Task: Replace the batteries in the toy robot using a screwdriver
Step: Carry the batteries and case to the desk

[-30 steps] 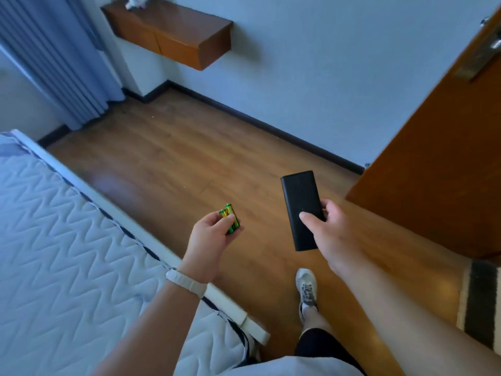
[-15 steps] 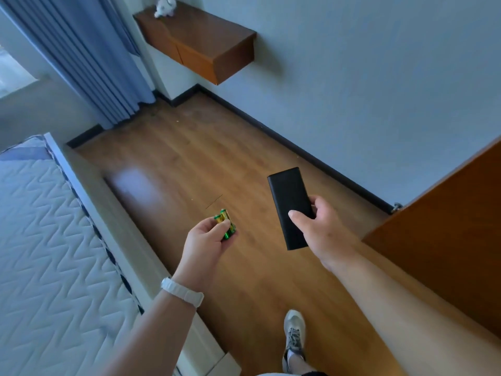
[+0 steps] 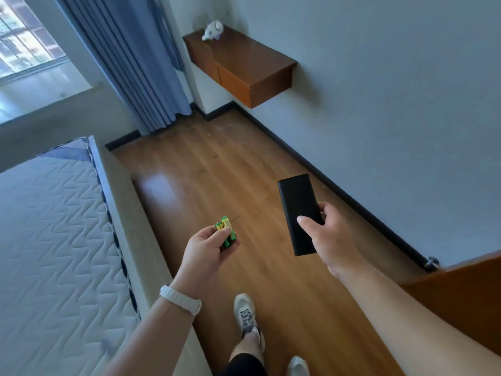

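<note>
Your wall shelf (image 3: pixel 252 63), 12 o'clock, carries a small white toy robot (image 3: pixel 212 30) at its far end. Your right hand (image 3: pixel 328 240), 4 o'clock, grasps a plain black flat case (image 3: pixel 296 202). Your left hand (image 3: pixel 206 251), 7 o'clock, pinches green-and-yellow batteries (image 3: pixel 227 232); their label print is unreadable.

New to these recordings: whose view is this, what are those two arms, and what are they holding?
No machine here: a person wears a camera on the head, looking forward and down, so the two bare arms are their own. The left hand pinches green and yellow batteries; the right hand grips a flat black box, contents not visible. They stand on a wooden floor beside a mattress. On the wall shelf sits a small white figure, possibly the toy robot; too small to be sure.
</note>
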Available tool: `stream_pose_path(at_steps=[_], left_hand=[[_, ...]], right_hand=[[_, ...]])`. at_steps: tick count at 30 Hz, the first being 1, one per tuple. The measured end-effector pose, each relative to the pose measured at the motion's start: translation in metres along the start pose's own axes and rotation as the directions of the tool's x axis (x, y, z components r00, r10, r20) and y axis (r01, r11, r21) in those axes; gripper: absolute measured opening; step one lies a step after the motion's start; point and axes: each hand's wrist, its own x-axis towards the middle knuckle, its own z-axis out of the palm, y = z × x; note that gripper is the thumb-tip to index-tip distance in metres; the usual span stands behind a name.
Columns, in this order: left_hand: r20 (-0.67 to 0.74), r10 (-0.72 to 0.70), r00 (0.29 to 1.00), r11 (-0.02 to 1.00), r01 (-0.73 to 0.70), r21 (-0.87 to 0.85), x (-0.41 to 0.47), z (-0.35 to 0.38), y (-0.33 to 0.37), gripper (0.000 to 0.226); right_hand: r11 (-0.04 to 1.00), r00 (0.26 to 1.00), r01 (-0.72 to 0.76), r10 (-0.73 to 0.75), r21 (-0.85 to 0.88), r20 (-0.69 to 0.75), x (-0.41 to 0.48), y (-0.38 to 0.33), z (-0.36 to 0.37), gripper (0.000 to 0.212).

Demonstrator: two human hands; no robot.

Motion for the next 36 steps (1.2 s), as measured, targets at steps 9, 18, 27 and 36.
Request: stream_pose_path(at_steps=[9, 18, 27, 36], left_hand=[[-0.003, 0.055, 0.998, 0.998, -0.055, -0.029, 0.133, 0.013, 0.083, 0.01], [0.043, 0.097, 0.994, 0.995, -0.098, 0.016, 0.289, 0.034, 0.199, 0.013], [0.049, 0.069, 0.996, 0.997, -0.07, 0.028, 0.426, 0.113, 0.252, 0.01], [-0.087, 0.068, 0.994, 0.992, -0.059, 0.108, 0.553, 0.198, 0.327, 0.008]], right_hand=[[0.998, 0.998, 0.061, -0.061, -0.027, -0.032, 0.134, -0.056, 0.057, 0.024], [0.994, 0.994, 0.099, -0.101, -0.039, -0.047, 0.28, -0.124, 0.126, 0.032], [0.99, 0.994, 0.093, -0.098, -0.109, -0.039, 0.438, -0.128, 0.131, 0.027], [0.993, 0.992, 0.095, -0.088, -0.076, 0.087, 0.644, -0.172, 0.135, 0.023]])
